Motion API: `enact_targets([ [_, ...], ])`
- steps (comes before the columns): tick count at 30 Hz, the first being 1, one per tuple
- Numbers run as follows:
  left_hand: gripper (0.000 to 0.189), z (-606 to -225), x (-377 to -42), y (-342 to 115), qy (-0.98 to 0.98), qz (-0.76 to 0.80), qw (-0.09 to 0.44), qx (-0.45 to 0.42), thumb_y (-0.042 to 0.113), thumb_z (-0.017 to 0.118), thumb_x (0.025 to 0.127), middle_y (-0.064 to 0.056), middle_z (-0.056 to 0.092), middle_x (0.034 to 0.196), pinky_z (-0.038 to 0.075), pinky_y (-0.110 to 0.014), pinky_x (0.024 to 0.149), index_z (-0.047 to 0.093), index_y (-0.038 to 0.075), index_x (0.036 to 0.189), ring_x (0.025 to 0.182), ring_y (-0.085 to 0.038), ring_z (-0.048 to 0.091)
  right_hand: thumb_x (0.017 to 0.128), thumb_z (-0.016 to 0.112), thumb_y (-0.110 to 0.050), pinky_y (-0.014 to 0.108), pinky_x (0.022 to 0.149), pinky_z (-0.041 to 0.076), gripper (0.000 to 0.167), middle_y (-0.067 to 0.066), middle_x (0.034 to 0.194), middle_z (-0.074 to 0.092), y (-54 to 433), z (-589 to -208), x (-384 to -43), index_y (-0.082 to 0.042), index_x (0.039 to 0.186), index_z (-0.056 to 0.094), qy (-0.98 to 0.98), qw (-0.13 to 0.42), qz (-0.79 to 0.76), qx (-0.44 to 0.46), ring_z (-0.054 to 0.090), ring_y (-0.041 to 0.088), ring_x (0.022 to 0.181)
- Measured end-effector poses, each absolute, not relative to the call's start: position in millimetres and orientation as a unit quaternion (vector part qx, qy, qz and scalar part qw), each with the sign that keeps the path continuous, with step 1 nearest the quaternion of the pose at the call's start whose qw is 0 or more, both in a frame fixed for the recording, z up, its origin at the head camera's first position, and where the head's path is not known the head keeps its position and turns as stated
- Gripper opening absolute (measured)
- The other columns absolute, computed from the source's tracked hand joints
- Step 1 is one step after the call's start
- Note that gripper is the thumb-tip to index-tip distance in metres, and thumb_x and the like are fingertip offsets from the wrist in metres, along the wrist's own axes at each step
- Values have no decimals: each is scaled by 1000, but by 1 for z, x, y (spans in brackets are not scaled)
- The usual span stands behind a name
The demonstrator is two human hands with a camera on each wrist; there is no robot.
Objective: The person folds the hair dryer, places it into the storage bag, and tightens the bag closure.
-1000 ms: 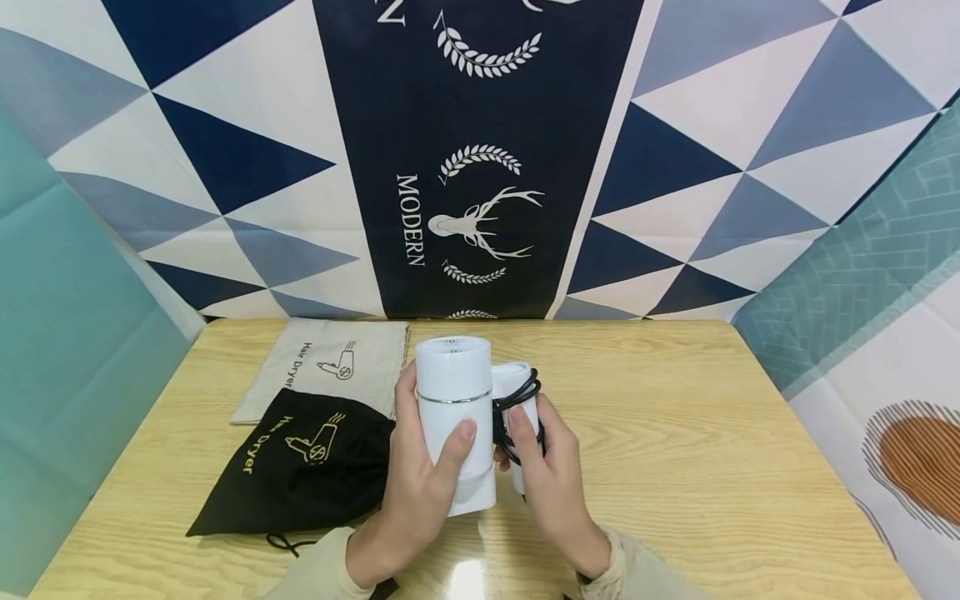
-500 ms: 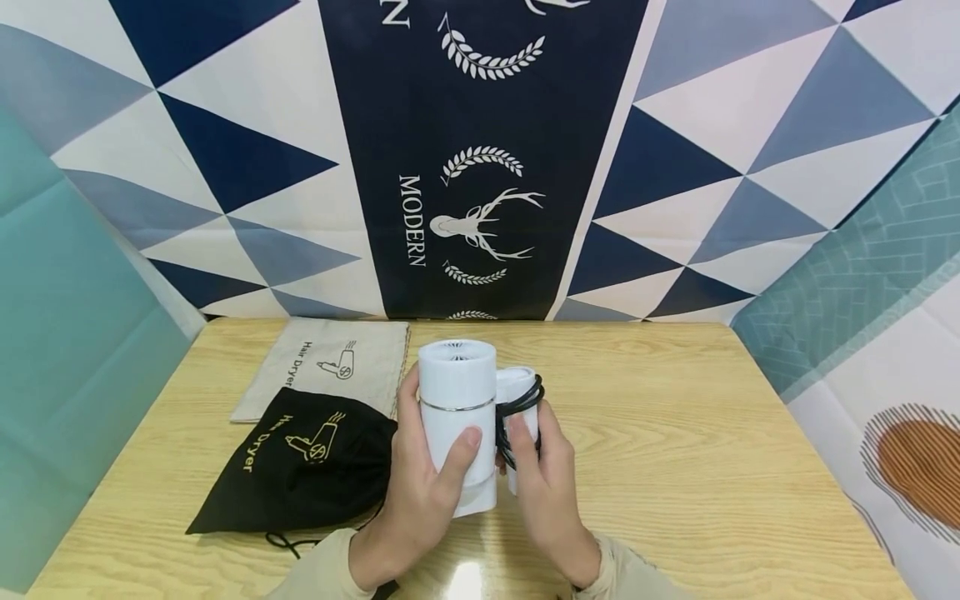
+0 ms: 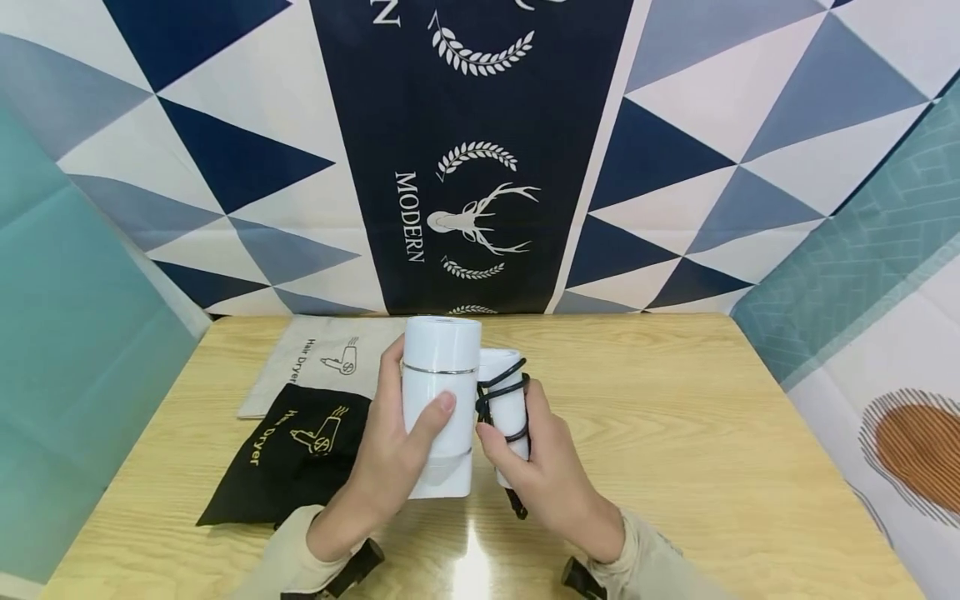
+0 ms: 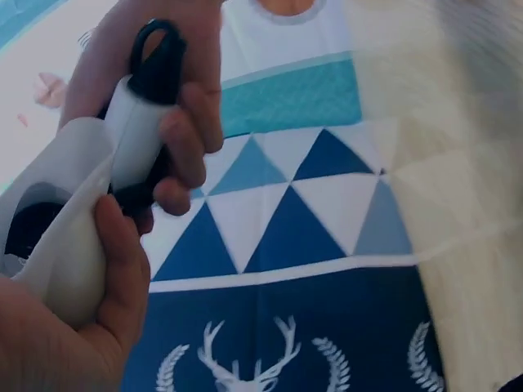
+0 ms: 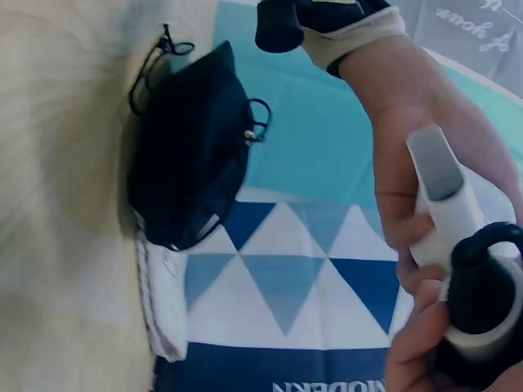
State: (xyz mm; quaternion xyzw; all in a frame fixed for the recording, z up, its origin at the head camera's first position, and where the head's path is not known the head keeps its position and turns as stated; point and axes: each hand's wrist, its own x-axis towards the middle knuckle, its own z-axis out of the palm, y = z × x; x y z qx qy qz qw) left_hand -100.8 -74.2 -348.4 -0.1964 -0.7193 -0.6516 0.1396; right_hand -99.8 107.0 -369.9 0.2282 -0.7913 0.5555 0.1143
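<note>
Left hand (image 3: 390, 458) curls round white barrel (image 3: 441, 350) — right hand (image 3: 553, 471) round handle (image 3: 508, 412).

Under the hands (image 3: 384, 450) spreads a pale wood-grain counter (image 3: 675, 417), a bright streak of reflected light (image 3: 471, 558) on their near side. Beyond them stands a back wall (image 3: 247, 146) of navy, grey-blue and white triangles, split by a dark panel (image 3: 480, 117) lettered MODERN. To their left, a plain teal wall (image 3: 75, 358); to their right, a white-and-teal wall (image 3: 870, 350) with a brown oval (image 3: 926, 454).
</note>
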Motion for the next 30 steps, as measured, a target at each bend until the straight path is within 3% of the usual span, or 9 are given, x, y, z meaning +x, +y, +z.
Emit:
enact_targets([
  [5,68,-353,-99,-73,-716,-654,147,-193,13,61,95,-11,60,118,57,-38,71,25,21,152,92,-25,64,88,68,-11,27,53,52,36,0,85,59,107,-372,-103,-10,118,49,-811,139,527,214,57,10,65],
  [9,70,-361,-96,-66,-708,-659,168,-191,10,61,95,-8,61,119,57,-37,72,23,20,152,91,-23,64,89,66,-6,27,55,52,32,0,83,60,103,-379,-103,-9,117,50,-797,154,546,208,57,9,66],
  [14,74,-363,-94,-60,-681,-680,177,-209,8,61,94,-8,58,121,58,-38,67,20,21,154,87,-25,66,100,49,-2,30,52,52,22,8,80,58,100,-384,-101,-5,122,47,-737,159,605,257,57,14,61],
  [17,74,-363,-92,-55,-652,-704,174,-220,6,60,93,-11,57,120,58,-40,62,20,19,154,80,-26,68,103,37,0,31,57,53,25,11,88,59,99,-385,-99,-5,126,45,-707,171,629,276,59,18,67],
  [23,74,-376,-85,-41,-649,-679,261,-224,9,61,90,-10,54,129,50,-34,89,22,9,152,106,-28,58,104,29,-1,31,85,53,34,9,112,63,95,-388,-90,-6,130,51,-695,245,633,236,61,21,98],
  [26,73,-379,-84,-39,-638,-682,278,-225,9,61,90,-11,54,130,48,-34,92,22,8,152,108,-30,56,105,31,-2,30,85,52,33,7,110,63,95,-387,-88,-9,128,53,-698,246,635,223,60,21,97],
  [30,72,-376,-88,-41,-651,-680,257,-218,7,60,90,-8,54,129,50,-35,89,24,11,152,105,-28,58,107,32,-5,32,82,53,29,7,109,61,97,-384,-89,-11,128,51,-699,207,648,222,59,21,96],
])
